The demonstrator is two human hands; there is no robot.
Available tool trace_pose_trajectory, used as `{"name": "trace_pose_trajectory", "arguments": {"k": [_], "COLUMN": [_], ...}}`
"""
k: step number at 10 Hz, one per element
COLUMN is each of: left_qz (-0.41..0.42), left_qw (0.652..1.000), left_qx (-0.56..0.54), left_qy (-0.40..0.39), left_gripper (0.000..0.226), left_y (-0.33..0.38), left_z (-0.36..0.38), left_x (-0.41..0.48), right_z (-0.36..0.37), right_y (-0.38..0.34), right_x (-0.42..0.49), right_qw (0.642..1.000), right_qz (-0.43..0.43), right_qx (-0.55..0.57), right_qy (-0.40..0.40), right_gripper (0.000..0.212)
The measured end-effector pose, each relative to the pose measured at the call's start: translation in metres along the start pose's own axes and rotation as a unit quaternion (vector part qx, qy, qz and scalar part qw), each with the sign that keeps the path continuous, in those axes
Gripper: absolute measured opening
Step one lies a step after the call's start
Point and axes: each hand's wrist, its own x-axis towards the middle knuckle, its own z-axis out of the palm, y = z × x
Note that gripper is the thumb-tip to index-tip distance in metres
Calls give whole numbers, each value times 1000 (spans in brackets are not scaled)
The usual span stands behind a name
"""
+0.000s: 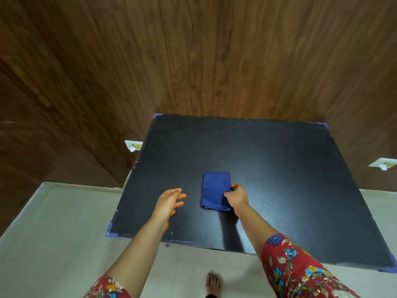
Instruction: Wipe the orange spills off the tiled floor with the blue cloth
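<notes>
A folded blue cloth [214, 189] lies flat near the middle of a black table top [268, 158]. My right hand [237, 197] is at the cloth's right edge and pinches that edge between thumb and fingers. My left hand [170, 202] hovers over the table to the left of the cloth, fingers spread and relaxed, holding nothing. The pale tiled floor [64, 222] shows below and left of the table. No orange spill is visible on the tiles in view.
Dark wood-panelled walls [193, 61] rise behind and to the left of the table. White wall sockets sit at the left [133, 145] and right [383, 163]. My bare foot [212, 283] stands on the tiles by the table's front edge.
</notes>
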Motion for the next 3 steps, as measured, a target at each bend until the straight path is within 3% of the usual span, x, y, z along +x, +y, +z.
{"name": "trace_pose_trajectory", "arguments": {"k": [3], "left_qz": [48], "left_qw": [999], "left_qx": [1], "left_qy": [-11], "left_gripper": [27], "left_y": [0], "left_z": [-5], "left_x": [-21], "right_z": [-8], "right_y": [11], "right_x": [-19], "right_qw": [999], "right_qz": [-11], "right_qx": [27], "right_qy": [16], "right_gripper": [47]}}
